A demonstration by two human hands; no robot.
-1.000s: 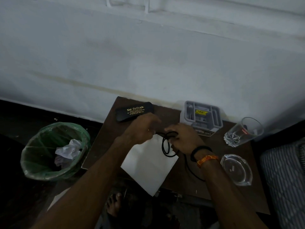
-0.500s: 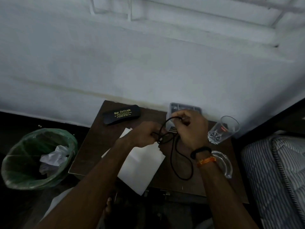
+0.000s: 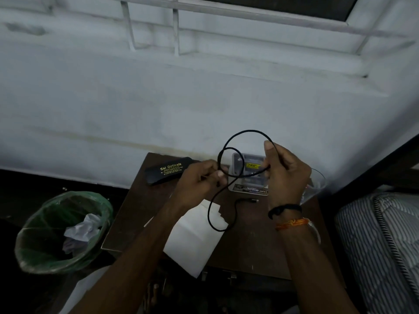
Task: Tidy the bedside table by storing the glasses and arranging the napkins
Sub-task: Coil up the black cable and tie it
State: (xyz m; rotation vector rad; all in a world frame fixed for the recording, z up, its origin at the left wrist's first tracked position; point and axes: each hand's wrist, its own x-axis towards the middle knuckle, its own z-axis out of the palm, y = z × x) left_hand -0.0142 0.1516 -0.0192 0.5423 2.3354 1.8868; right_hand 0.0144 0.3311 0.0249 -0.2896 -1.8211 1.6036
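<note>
Both hands raised over the brown bedside table (image 3: 249, 245), coiling a black cable (image 3: 247, 132). Left hand (image 3: 199, 180) pinches the crossing of the loops, right hand (image 3: 285, 175) grips the loop's other side. Glasses case (image 3: 166, 171) shut at table's back left; white napkin (image 3: 192, 241) overhangs the front edge.

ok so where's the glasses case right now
In the head view, the black glasses case lies at the table's far left corner by the wall, just left of the left hand.

1 head view, looking forward-down, close over bedside table (image 3: 127, 225), facing wall (image 3: 158, 98)
</note>
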